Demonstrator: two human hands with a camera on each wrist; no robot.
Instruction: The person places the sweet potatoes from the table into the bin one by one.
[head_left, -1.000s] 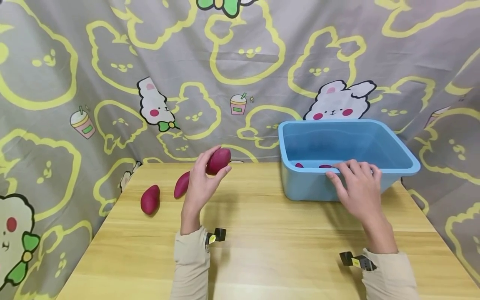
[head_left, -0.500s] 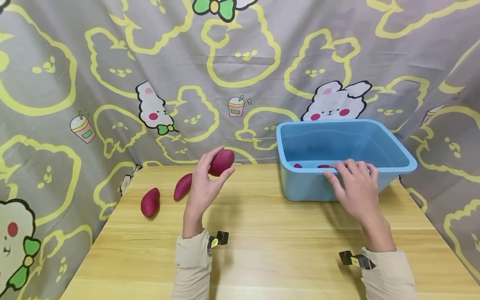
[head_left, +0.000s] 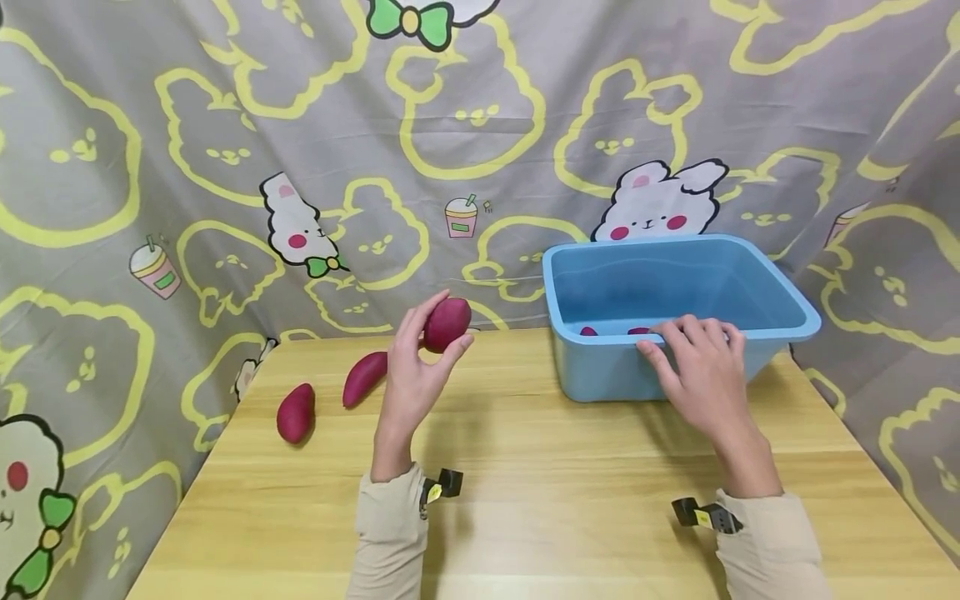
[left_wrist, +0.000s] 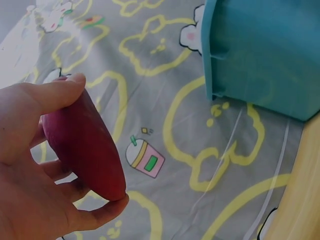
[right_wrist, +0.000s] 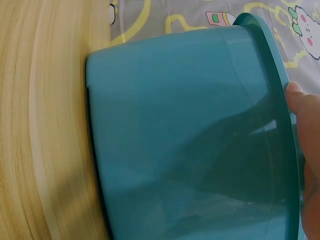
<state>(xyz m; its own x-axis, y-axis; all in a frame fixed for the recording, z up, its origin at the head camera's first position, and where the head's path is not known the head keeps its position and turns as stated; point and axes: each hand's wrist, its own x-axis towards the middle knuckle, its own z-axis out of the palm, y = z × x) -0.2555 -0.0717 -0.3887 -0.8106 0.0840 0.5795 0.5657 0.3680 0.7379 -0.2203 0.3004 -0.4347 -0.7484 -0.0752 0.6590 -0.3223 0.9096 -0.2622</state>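
Observation:
My left hand (head_left: 412,379) holds a reddish-purple sweet potato (head_left: 448,325) between thumb and fingers, raised over the back of the table. The left wrist view shows the thumb on one end of this sweet potato (left_wrist: 87,145) and a fingertip at the other. My right hand (head_left: 701,375) grips the front rim of a blue plastic bin (head_left: 600,371), fingers over the edge and thumb by the outer wall. Two more sweet potatoes lie on the table, one at the left (head_left: 296,413) and another (head_left: 365,379) just left of my left hand. Parts of two show inside the bin.
The bin stands on the wooden table (head_left: 525,517) at the back right. A grey curtain (head_left: 510,200) with yellow outlines and cartoon rabbits hangs right behind the table and along both sides. Each wrist wears a small black camera.
My left hand has drifted slightly to the right with the sweet potato in its grip. My right hand stays on the bin's rim. The head view has shifted a little.

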